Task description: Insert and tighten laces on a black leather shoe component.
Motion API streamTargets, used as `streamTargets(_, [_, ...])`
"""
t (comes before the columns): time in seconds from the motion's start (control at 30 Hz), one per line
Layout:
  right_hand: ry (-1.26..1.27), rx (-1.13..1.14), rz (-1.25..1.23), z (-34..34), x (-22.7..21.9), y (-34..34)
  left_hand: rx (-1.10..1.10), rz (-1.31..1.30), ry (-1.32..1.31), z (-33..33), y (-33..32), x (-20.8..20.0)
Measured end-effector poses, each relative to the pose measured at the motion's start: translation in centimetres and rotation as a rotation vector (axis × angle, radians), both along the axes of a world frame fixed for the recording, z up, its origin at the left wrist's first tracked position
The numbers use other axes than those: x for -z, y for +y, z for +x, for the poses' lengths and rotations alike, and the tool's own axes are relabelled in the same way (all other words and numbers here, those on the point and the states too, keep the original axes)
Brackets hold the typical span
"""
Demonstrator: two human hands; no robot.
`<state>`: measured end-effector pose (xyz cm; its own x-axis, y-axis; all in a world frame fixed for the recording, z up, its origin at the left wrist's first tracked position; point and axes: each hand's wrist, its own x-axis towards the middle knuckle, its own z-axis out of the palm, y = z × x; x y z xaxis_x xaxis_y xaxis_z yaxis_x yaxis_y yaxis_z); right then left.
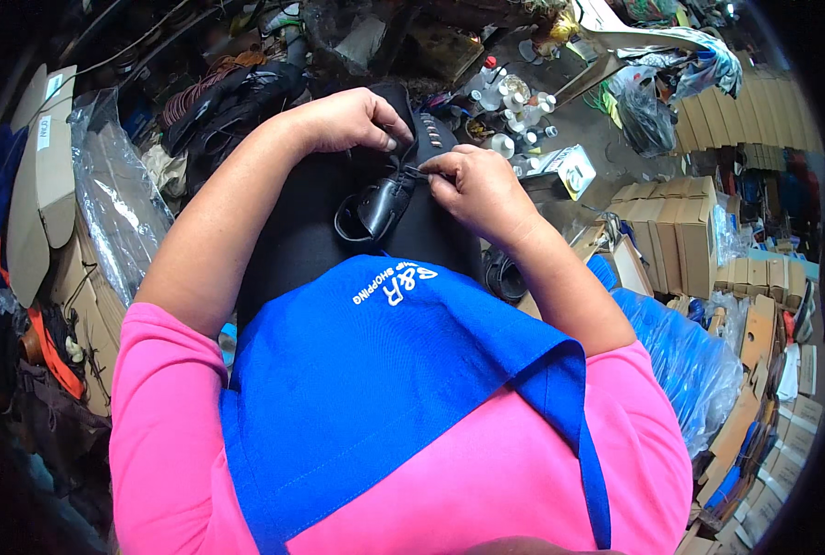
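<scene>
A black leather shoe [386, 209] lies over my lap, its round opening toward me. My left hand [357, 120] is closed at the far left side of the shoe, thumb and fingertips together. What they pinch is too dark to make out. From the right, my right hand [483, 189] pinches a thin dark shoelace [413, 172] at the front of the shoe. Just beyond the fingertips is a black piece [431, 130] with a row of short pale marks. A blue apron [366, 370] covers my front, below the shoe.
Several bottles [514, 106] stand on the floor ahead to the right. Stacked cardboard boxes [676, 227] and a plastic-wrapped blue bundle [681, 356] are at my right. Clear plastic sheeting [121, 190] and a cardboard panel [47, 185] lie at my left. A dark coiled item [503, 275] sits beside my right forearm.
</scene>
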<state>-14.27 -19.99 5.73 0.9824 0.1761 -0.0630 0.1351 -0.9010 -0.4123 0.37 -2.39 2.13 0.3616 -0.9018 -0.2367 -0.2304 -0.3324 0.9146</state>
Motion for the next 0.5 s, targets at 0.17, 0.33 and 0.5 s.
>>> streamTargets(0.17, [-0.121,0.016,0.026,-0.5,1.5,0.4,-0.005,0.031,-0.012,0.3,-0.4,0.8])
streamTargets(0.33, [-0.185,-0.051,-0.005,0.0,1.4,0.4,0.019,-0.022,-0.044,0.7,-1.1,1.3])
streamTargets(0.5, [0.068,0.003,0.238,1.2,2.1,-2.0,0.081,-0.042,-0.142,0.9,-0.8,1.3])
